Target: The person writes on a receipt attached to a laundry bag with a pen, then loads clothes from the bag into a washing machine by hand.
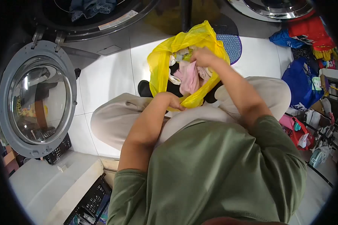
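A yellow plastic bag [159,62] stands open on the floor between my bent legs. Inside it lie a pink cloth [189,78] and several white, grey and dark pieces of clothing. My left hand [170,100] is closed on the near rim of the bag. Over the bag's right part, my right hand [202,57] reaches in with its fingers bent down among the clothes. Its fingertips are partly hidden, and I cannot make out what they hold.
An open washer door [37,99] hangs at the left; denim [90,8] lies in the drum above. Another round door [276,7] is at the top right. Blue [298,84] and red bags line the right side. A patterned blue mat [229,47] lies behind the yellow bag.
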`<state>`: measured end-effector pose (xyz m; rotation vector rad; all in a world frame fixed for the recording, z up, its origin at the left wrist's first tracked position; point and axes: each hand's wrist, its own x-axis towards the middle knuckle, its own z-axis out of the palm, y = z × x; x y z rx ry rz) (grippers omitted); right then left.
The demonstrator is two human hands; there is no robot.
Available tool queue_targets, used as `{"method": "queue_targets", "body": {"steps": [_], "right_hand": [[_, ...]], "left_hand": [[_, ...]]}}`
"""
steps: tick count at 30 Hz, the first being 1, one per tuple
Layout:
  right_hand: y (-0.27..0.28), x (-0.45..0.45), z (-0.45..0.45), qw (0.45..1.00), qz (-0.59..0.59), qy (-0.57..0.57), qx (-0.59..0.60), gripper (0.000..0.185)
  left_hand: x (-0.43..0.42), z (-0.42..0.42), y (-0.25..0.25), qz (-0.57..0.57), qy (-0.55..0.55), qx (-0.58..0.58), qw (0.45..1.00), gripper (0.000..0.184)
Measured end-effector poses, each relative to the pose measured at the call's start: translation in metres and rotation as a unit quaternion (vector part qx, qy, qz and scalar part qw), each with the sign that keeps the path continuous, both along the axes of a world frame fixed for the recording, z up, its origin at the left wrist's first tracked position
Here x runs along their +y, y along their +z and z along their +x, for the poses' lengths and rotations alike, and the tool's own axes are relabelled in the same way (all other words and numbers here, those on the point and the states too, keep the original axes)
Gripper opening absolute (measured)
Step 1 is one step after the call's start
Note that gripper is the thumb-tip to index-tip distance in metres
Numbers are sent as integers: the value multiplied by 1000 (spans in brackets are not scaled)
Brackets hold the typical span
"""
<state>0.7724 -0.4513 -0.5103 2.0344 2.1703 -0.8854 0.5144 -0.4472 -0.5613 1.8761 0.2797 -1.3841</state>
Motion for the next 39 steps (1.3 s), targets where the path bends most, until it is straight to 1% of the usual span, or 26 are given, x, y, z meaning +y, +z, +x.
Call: {"method": "queue_targets", "body": {"steps": [1, 3, 4, 7, 10, 11, 12, 14, 15, 16, 18, 19, 20, 22, 24, 25, 26, 28, 29, 31, 32, 34, 35, 37, 38, 39], "right_hand": [[36, 3, 11, 999, 32, 19, 29, 26], [104, 0, 27, 985, 72, 40, 151, 26], [135, -5, 31, 966, 80, 42, 243, 28], [193, -12, 28, 936, 155, 42, 312, 25], [181, 0, 3, 951, 303, -63, 22, 24], [194, -4, -9, 966, 234, -75, 82, 22], [188, 8, -8, 947, 303, -34, 99, 21], [226, 22, -38, 901, 271, -163, 296, 20], [239, 33, -46, 878, 265, -156, 367, 27], [255, 42, -54, 850, 256, -148, 437, 34], [298, 47, -64, 839, 381, -16, 387, 25], [311, 50, -63, 832, 433, 15, 346, 20], [311, 57, -60, 792, 423, 43, 438, 26], [311, 48, -54, 910, 183, -47, 369, 74], [242, 65, -64, 883, 325, 119, 316, 117], [214, 57, -80, 909, 166, 116, 364, 118], [183, 45, -98, 936, 127, 127, 303, 111], [179, 35, -118, 973, -101, 43, 203, 58], [173, 36, -105, 973, -66, 50, 214, 51], [180, 54, -55, 955, 42, 6, 294, 44], [190, 57, -29, 870, 62, -114, 475, 38], [224, 80, -16, 533, 226, -261, 773, 32], [250, 74, -45, 529, 177, -235, 796, 28], [173, 104, -47, 825, 163, -239, 485, 47], [135, 119, -49, 916, 143, -205, 315, 57], [120, 113, -81, 930, 66, -157, 326, 56]], "left_hand": [[6, 9, 36, 46, -27, -24, 998, 60], [32, 16, 65, 134, 88, -76, 984, 59], [46, 12, 81, 151, 255, -177, 938, 54], [82, 4, 155, 294, 422, -305, 801, 51], [102, -11, 224, 192, 539, -370, 732, 69], [105, -11, 238, 109, 588, -412, 688, 79], [104, -11, 249, 101, 573, -476, 659, 86], [96, -11, 261, 83, 539, -590, 595, 104], [93, -6, 258, 146, 494, -589, 622, 123], [84, 9, 253, 186, 452, -649, 582, 114], [81, 23, 262, 188, 543, -645, 504, 91], [91, 20, 269, 113, 611, -638, 454, 67], [105, 9, 277, 48, 637, -646, 418, 51], [109, -15, 316, -22, 721, -602, 341, 45], [109, -31, 341, -94, 748, -614, 232, 49], [111, -42, 349, -70, 736, -632, 234, 51], [120, -61, 348, -91, 735, -634, 222, 51], [141, -103, 338, -133, 734, -634, 202, 52], [137, -107, 341, -18, 747, -645, 161, 54], [149, -147, 326, -26, 730, -672, 122, 54], [154, -162, 317, -31, 722, -684, 102, 54], [154, -166, 313, -40, 750, -654, 92, 57], [154, -163, 313, -46, 762, -640, 90, 59], [146, -127, 305, -59, 814, -554, 164, 67], [143, -110, 279, -31, 809, -536, 239, 74], [132, -99, 291, 8, 837, -358, 413, 73]]}}
